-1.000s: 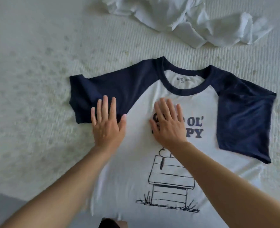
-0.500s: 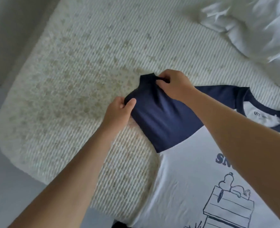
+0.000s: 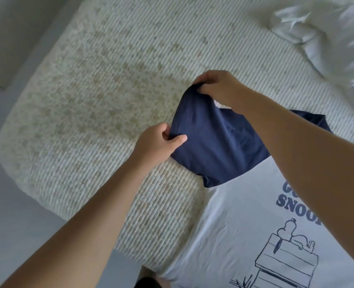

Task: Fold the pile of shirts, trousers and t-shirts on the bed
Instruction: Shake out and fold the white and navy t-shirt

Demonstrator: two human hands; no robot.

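Lifted higher, navy sleeve (image 3: 217, 142) nears crumpled white clothes (image 3: 325, 34)

Both hands, left (image 3: 157, 142) and right (image 3: 219, 88), fingers pinched, arms outstretched.

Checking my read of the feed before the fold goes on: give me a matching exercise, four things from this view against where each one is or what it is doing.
Things:
1. left hand
2. right hand
3. white garments
4. doghouse print

States:
A. crumpled at the far right of the bed
B. pinches the far corner of the navy sleeve
C. pinches the near corner of that sleeve's edge
D. on the t-shirt's white front, at lower right

Pairs: 1-C, 2-B, 3-A, 4-D
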